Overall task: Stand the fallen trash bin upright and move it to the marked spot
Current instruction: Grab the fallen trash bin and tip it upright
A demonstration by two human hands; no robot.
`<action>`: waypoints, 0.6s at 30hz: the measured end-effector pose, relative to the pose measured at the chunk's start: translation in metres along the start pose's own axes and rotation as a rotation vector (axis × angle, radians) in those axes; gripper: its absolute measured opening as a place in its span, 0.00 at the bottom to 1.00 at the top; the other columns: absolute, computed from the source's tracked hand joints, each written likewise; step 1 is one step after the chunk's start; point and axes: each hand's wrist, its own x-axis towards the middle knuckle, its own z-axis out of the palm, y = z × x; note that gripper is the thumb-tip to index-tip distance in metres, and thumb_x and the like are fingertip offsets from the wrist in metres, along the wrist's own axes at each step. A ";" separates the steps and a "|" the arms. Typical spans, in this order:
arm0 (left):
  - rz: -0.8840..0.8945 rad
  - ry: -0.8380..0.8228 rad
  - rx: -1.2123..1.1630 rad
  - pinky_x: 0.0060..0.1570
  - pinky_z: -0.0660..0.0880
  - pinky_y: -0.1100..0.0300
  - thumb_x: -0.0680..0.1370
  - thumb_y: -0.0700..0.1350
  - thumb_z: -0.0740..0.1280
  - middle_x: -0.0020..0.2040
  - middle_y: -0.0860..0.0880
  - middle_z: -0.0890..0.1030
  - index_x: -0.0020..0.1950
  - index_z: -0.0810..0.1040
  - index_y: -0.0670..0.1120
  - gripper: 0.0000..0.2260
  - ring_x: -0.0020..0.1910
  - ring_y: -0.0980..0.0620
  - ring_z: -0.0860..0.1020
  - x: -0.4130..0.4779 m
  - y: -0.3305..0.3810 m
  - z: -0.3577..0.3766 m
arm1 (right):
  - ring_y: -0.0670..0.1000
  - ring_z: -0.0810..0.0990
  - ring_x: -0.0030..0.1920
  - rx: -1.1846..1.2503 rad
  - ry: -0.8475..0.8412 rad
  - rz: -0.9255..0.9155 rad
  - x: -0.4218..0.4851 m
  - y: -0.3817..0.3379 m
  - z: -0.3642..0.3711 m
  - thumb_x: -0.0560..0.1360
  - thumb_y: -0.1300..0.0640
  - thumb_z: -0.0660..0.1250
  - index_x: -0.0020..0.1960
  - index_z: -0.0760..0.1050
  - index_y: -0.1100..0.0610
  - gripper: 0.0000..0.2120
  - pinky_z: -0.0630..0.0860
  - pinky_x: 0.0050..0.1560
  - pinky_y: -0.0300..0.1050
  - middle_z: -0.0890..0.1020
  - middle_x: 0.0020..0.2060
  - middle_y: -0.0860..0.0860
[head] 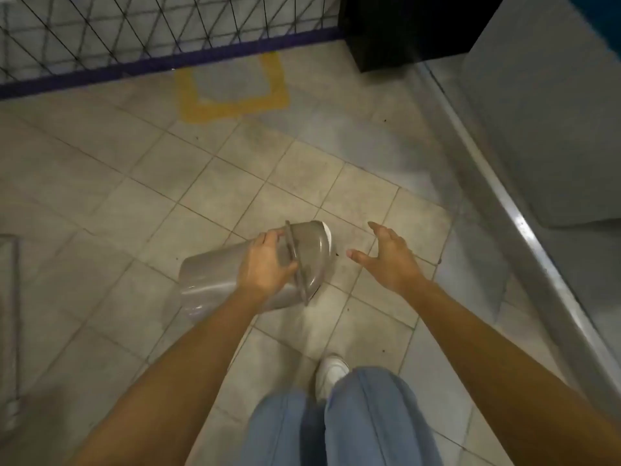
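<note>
A grey plastic trash bin (210, 280) lies on its side on the tiled floor, its domed lid (311, 252) pointing right and its base pointing left. My left hand (265, 267) is wrapped over the bin where the lid meets the body. A little to the right of the lid, my right hand (386, 260) hovers with fingers spread, holding nothing. The marked spot, a square outlined in yellow tape (233, 84), lies farther ahead on the floor by the fence.
A black wire fence (134, 31) with a purple base rail runs along the back. A black box (406, 31) stands at the back right. A metal rail (504, 193) and a grey wall close off the right side. My legs and a white shoe (331, 371) are below.
</note>
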 end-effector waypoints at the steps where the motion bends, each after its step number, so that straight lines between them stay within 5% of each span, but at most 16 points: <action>1: 0.009 0.005 -0.015 0.60 0.70 0.52 0.70 0.47 0.73 0.63 0.44 0.75 0.67 0.69 0.45 0.28 0.62 0.45 0.72 0.006 -0.005 0.007 | 0.56 0.61 0.72 0.021 -0.018 0.004 0.005 0.005 0.009 0.71 0.41 0.67 0.74 0.55 0.53 0.38 0.60 0.69 0.54 0.64 0.73 0.54; 6: 0.019 0.043 -0.117 0.58 0.73 0.53 0.70 0.47 0.73 0.61 0.43 0.76 0.68 0.67 0.43 0.30 0.60 0.44 0.74 0.048 -0.031 0.053 | 0.55 0.59 0.73 0.064 -0.119 -0.001 0.047 0.034 0.065 0.70 0.44 0.70 0.75 0.52 0.53 0.42 0.60 0.69 0.49 0.59 0.74 0.53; 10: -0.061 0.075 -0.242 0.44 0.70 0.63 0.70 0.50 0.73 0.48 0.47 0.79 0.67 0.66 0.43 0.29 0.52 0.46 0.79 0.067 -0.043 0.081 | 0.55 0.58 0.74 0.088 -0.179 -0.027 0.076 0.040 0.093 0.70 0.39 0.67 0.76 0.50 0.54 0.43 0.59 0.69 0.48 0.56 0.75 0.54; 12: -0.072 0.081 -0.255 0.44 0.68 0.65 0.71 0.46 0.73 0.52 0.43 0.81 0.68 0.66 0.42 0.29 0.53 0.45 0.78 0.073 -0.046 0.089 | 0.56 0.58 0.74 0.066 -0.201 -0.019 0.085 0.038 0.103 0.71 0.37 0.65 0.76 0.50 0.53 0.42 0.58 0.69 0.49 0.56 0.76 0.54; 18: -0.105 0.028 -0.230 0.51 0.75 0.53 0.70 0.44 0.73 0.51 0.39 0.81 0.62 0.68 0.42 0.24 0.52 0.42 0.79 0.082 -0.052 0.090 | 0.52 0.70 0.63 0.197 -0.196 -0.034 0.093 0.027 0.125 0.71 0.41 0.66 0.73 0.58 0.55 0.36 0.64 0.55 0.41 0.68 0.69 0.55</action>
